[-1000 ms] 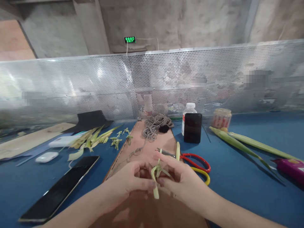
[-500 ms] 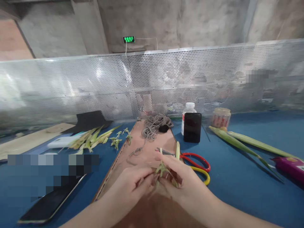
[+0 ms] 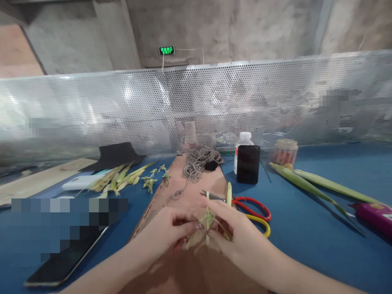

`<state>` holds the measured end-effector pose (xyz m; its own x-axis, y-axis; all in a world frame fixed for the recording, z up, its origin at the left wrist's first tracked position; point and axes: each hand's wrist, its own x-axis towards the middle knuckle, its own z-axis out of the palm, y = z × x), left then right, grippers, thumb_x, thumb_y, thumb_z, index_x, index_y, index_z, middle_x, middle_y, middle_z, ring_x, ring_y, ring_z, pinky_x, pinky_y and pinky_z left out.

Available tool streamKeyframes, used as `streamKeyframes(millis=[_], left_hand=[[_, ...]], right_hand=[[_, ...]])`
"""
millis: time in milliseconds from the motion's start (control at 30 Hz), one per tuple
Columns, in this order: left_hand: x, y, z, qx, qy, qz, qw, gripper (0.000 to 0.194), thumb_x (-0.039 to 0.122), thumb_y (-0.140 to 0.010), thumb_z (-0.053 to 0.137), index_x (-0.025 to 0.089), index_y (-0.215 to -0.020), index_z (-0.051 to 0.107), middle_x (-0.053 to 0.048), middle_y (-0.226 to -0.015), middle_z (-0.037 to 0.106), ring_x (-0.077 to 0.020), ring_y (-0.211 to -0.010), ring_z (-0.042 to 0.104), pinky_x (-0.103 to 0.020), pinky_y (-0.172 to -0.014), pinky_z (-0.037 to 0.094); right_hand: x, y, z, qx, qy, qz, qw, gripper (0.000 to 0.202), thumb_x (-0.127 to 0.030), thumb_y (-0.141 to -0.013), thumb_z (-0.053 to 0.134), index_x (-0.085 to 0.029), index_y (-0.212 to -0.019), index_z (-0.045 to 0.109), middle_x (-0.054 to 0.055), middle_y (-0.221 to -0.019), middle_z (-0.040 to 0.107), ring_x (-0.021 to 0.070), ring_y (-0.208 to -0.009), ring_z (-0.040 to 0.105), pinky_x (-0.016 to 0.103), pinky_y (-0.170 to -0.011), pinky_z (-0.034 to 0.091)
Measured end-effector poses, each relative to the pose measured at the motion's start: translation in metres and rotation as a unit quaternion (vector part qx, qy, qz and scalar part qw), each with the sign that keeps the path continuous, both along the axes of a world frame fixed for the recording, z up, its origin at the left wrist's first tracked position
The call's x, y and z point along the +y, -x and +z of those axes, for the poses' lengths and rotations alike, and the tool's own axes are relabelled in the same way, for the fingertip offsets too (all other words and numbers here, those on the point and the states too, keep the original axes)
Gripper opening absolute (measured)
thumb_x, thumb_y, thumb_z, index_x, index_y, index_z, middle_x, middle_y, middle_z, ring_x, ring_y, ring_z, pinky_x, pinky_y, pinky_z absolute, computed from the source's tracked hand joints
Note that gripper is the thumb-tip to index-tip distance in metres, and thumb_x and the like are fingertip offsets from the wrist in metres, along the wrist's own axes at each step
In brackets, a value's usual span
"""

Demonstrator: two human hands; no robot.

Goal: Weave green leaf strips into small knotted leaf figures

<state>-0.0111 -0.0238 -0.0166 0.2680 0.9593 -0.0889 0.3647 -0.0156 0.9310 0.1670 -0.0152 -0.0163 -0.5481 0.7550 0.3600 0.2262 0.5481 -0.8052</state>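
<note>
Low in the centre, my right hand (image 3: 234, 228) is closed round a small bundle of green leaf strips (image 3: 209, 220), its pointed ends fanning out between my fingers. Against the left side of this bundle, my left hand (image 3: 177, 230) pinches it with thumb and fingers. Both hands are over a pinkish-brown board (image 3: 211, 190). Just beyond my right hand lies a pair of scissors with red and yellow handles (image 3: 254, 208). Grey yarn (image 3: 199, 161) is heaped at the board's far end.
Leaf pieces (image 3: 122, 179) and a black phone (image 3: 70, 257) are on the left. A dark upright device (image 3: 248, 164) stands before a white-capped bottle (image 3: 245, 139). Farther right are a jar (image 3: 285, 152), long green leaves (image 3: 312, 188) and a purple packet (image 3: 375, 216). Perforated metal (image 3: 199, 102) stands behind.
My left hand has shifted slightly left and its fingers have moved on the bundle. More of the leaf strips now shows between the hands.
</note>
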Motion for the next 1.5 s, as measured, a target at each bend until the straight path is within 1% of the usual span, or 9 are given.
streamKeyframes(millis=[133,233,467,633,800,1033,1200,1333,1500], left_hand=[[-0.004,-0.003,0.004,-0.174,0.114,0.003,0.978,0.018,0.031,-0.066,0.064,0.013,-0.062,0.061,0.003,-0.049,0.053,-0.0074,-0.045,0.048,-0.021,-0.049,0.041],[-0.008,-0.006,0.011,-0.230,0.159,-0.007,0.960,0.013,0.023,-0.065,0.066,0.012,-0.063,0.061,0.000,-0.054,0.057,-0.0066,-0.048,0.050,-0.021,-0.055,0.044],[-0.010,-0.009,0.014,-0.279,0.176,-0.003,0.944,0.004,0.012,-0.065,0.064,0.011,-0.067,0.062,-0.001,-0.059,0.059,-0.0067,-0.054,0.053,-0.018,-0.057,0.043],[-0.006,-0.010,0.005,-0.320,0.179,0.016,0.930,0.009,0.015,-0.065,0.066,0.012,-0.064,0.059,0.002,-0.057,0.055,-0.0031,-0.048,0.045,-0.013,-0.045,0.031],[-0.005,-0.012,-0.006,-0.357,0.154,0.038,0.921,0.013,0.016,-0.063,0.069,0.013,-0.062,0.057,0.003,-0.058,0.054,-0.0035,-0.048,0.045,-0.015,-0.046,0.031],[-0.003,-0.016,-0.010,-0.360,0.142,0.043,0.921,0.017,0.023,-0.062,0.070,0.013,-0.061,0.056,0.003,-0.057,0.055,-0.0057,-0.051,0.048,-0.017,-0.051,0.035],[-0.003,-0.017,-0.005,-0.303,0.074,0.069,0.947,0.018,0.027,-0.060,0.070,0.013,-0.063,0.059,0.002,-0.060,0.056,-0.0066,-0.053,0.046,-0.018,-0.051,0.034],[-0.005,-0.017,-0.002,-0.253,0.025,0.089,0.963,0.017,0.025,-0.061,0.069,0.012,-0.068,0.061,0.000,-0.064,0.058,-0.0077,-0.055,0.046,-0.019,-0.052,0.035],[-0.007,-0.017,-0.001,-0.225,0.013,0.075,0.971,0.015,0.025,-0.063,0.066,0.012,-0.070,0.061,-0.002,-0.067,0.058,-0.0090,-0.058,0.048,-0.020,-0.054,0.037]], right_hand=[[0.002,0.002,-0.002,0.036,0.046,0.021,0.998,0.053,-0.007,-0.073,0.050,-0.027,-0.122,0.041,0.002,-0.095,0.056,0.0131,-0.082,0.055,0.026,-0.075,0.047],[0.003,0.003,-0.004,0.062,0.085,0.051,0.993,0.054,-0.008,-0.073,0.050,-0.027,-0.122,0.040,-0.001,-0.088,0.059,0.0131,-0.082,0.056,0.026,-0.074,0.047],[0.001,0.000,-0.002,0.062,0.119,0.042,0.990,0.055,-0.010,-0.071,0.054,-0.027,-0.122,0.042,0.000,-0.092,0.061,0.0140,-0.081,0.057,0.026,-0.071,0.048],[-0.001,0.004,-0.002,0.095,0.139,0.047,0.985,0.054,-0.010,-0.072,0.053,-0.027,-0.122,0.041,0.000,-0.100,0.059,0.0148,-0.088,0.056,0.027,-0.076,0.047],[-0.002,0.007,-0.005,0.124,0.166,0.046,0.977,0.053,-0.014,-0.074,0.052,-0.027,-0.124,0.038,0.001,-0.101,0.059,0.0151,-0.089,0.057,0.030,-0.078,0.047],[0.001,0.007,-0.008,0.142,0.137,0.041,0.979,0.053,-0.012,-0.074,0.051,-0.023,-0.125,0.037,0.004,-0.119,0.049,0.0157,-0.106,0.049,0.031,-0.090,0.041],[0.000,0.004,-0.005,0.125,0.098,0.030,0.987,0.054,-0.010,-0.074,0.048,-0.020,-0.126,0.035,0.005,-0.115,0.051,0.0155,-0.105,0.048,0.032,-0.091,0.039],[-0.002,0.004,-0.001,0.110,0.073,0.019,0.991,0.053,-0.016,-0.075,0.050,-0.018,-0.126,0.035,0.007,-0.115,0.048,0.0162,-0.102,0.049,0.033,-0.088,0.040],[0.000,0.006,0.000,0.044,-0.023,-0.004,0.999,0.054,-0.017,-0.076,0.051,-0.017,-0.127,0.034,0.007,-0.107,0.049,0.0157,-0.094,0.052,0.030,-0.082,0.043]])
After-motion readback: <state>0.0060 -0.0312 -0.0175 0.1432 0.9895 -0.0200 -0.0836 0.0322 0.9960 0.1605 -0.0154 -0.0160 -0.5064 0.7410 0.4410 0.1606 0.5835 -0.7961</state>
